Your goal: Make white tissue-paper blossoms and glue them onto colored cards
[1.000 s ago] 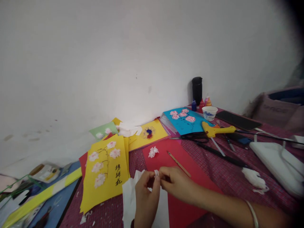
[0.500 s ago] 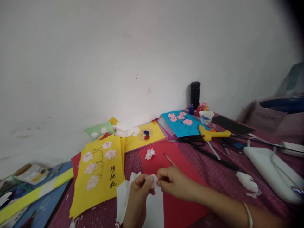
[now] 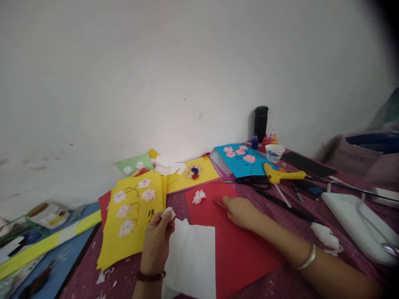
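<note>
My left hand pinches a small folded piece of white tissue paper, above the edge of the yellow sheets. Over the red paper, my right hand is closed on a thin pencil-like wooden stick, whose pointed end shows past the fingertips. A crumpled white-pink tissue flower lies on the red paper, left of the stick. Between my arms is a white tissue sheet, partly overlapping the red paper.
Yellow sheets with tissue flowers lie at left, and a blue flower card at the back. To the right are a yellow glue gun, scissors, a white bowl, paint bottles, a black flask and a white device.
My hands have parted. The left has moved left with the tissue piece; the right has let go of the tissue, moved up and forward, and taken hold of the wooden stick.
</note>
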`<act>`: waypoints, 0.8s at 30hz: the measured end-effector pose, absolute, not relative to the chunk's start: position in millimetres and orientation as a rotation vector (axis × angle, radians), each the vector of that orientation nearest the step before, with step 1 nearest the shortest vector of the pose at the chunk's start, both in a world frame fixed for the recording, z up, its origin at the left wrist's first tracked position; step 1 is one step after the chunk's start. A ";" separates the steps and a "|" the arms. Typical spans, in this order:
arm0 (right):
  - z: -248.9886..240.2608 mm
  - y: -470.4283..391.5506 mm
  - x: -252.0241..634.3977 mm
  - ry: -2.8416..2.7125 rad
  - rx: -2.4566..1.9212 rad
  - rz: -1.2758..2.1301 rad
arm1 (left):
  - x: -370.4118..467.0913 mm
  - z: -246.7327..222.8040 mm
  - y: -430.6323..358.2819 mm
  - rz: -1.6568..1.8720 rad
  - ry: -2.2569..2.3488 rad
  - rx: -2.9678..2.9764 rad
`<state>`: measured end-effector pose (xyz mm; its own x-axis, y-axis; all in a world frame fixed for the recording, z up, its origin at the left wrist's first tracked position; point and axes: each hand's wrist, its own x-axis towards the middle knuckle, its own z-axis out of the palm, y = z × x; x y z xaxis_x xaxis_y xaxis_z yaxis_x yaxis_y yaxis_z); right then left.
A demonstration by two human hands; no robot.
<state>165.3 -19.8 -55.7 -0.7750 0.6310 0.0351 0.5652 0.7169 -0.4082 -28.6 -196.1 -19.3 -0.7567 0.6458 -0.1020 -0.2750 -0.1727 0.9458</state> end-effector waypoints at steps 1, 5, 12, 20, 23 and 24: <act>-54.1 -20.2 165.1 -2.740 -0.943 0.596 | -27.4 -21.1 -195.0 1.959 1.487 0.419; -43.3 -25.7 167.6 -2.402 -0.694 1.294 | -14.7 -30.6 -189.9 1.840 1.446 0.465; -21.3 -56.1 172.6 -1.616 -0.283 2.130 | 8.6 -38.1 -182.8 1.738 1.454 0.487; -13.7 -81.2 170.1 -2.013 -0.273 1.807 | 13.9 -42.1 -180.0 1.683 1.517 0.581; -14.3 -82.6 169.1 -2.136 -0.309 1.680 | 14.2 -41.8 -179.8 1.683 1.509 0.588; -14.3 -82.6 168.7 -2.172 -0.319 1.625 | 14.3 -42.0 -179.9 1.681 1.505 0.589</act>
<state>168.7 -82.6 -14.3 -0.8909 0.4154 0.1836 -0.0588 0.2954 -0.9536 14.3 -179.9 -42.0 -0.5816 0.7976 -0.1597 -0.2465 0.0143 0.9690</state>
